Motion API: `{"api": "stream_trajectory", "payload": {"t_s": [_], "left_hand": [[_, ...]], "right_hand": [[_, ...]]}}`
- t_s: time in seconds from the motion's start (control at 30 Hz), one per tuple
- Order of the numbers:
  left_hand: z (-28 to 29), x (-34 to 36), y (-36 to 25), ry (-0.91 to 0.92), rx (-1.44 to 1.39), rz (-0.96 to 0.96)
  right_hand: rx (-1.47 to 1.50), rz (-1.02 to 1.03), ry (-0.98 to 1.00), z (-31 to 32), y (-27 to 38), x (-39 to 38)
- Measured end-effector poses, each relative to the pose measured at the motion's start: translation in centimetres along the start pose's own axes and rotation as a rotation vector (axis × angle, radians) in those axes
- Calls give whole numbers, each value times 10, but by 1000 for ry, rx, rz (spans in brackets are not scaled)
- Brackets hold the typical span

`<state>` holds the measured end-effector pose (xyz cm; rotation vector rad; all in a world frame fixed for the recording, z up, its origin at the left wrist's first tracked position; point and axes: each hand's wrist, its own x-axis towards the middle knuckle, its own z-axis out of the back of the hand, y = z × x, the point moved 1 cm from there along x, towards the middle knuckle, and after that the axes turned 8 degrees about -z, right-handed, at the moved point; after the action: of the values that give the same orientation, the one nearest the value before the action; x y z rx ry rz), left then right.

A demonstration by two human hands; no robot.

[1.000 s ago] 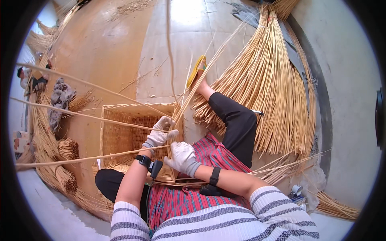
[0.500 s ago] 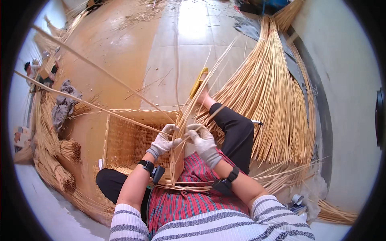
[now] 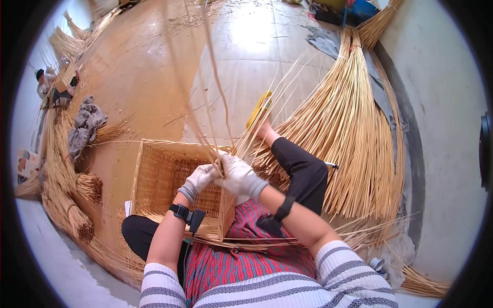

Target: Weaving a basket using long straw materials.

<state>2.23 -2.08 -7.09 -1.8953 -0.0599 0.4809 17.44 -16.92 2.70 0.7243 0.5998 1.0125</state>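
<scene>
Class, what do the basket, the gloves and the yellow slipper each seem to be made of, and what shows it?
Basket: likely willow or rattan, plain tan; its interlaced weave shows.
Gloves: probably knitted fabric, matt off-white; the snug grey cuffs suggest it.
Yellow slipper: perhaps foam or plastic, evenly coloured; too small to be sure.

Crumpled grey cloth (image 3: pixel 88 120) at left, another person (image 3: pixel 42 88) beyond

Noted off-white on gloved left hand (image 3: pixel 201 177) and right hand (image 3: pixel 239 174), grey at cuffs (image 3: pixel 188 192). Recorded tan for held rods (image 3: pixel 192 114), honey-tan for woven basket (image 3: pixel 153 174), golden straw for fanned bundle (image 3: pixel 341 138). Logged red with teal stripes on lap cloth (image 3: pixel 231 267), white with dark-grey bands on knit top (image 3: pixel 257 291), black on trousers (image 3: pixel 298 160), yellow on slipper (image 3: pixel 257 111). Marked floor (image 3: pixel 131 66) orange-brown at left, pale grey right.
</scene>
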Motion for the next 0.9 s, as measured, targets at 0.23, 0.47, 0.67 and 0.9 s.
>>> {"api": "stream_trajectory", "payload": {"t_s": [0.23, 0.47, 0.67, 0.9], "left_hand": [[-40, -3, -37, -85, 355, -245], [-50, 13, -29, -139, 266, -305], [-41, 10, -26, -137, 391, -231], [-44, 12, -30, -115, 420, -287]], "right_hand": [[599, 305, 23, 65, 4, 32], [834, 27, -378, 29, -110, 47], [-641, -135, -160, 66, -62, 73], [216, -187, -725, 25, -81, 35]]}}
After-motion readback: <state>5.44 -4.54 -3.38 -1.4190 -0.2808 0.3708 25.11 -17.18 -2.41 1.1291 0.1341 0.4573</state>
